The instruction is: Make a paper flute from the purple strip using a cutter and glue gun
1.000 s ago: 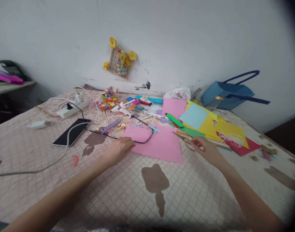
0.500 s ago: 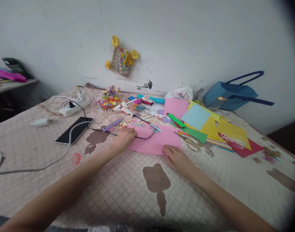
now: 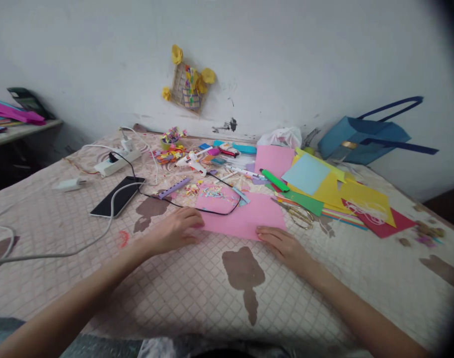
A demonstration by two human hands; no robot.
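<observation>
The flat pink paper sheet (image 3: 245, 216) lies lengthwise between both hands. The left hand (image 3: 175, 229) and right hand (image 3: 282, 244) press flat on its near corners, fingers extended, gripping nothing.

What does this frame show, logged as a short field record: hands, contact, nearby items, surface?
left hand: left hand flat on near-left corner of the pink paper sheet
right hand: right hand on the sheet's near-right edge
grip: neither hand closed on anything; both press flat
on sheet: thin black cable, coloured paper scraps
beside right hand: gold-handled scissors
further left: black smartphone with white charging cable
surface: quilted beige cloth
</observation>
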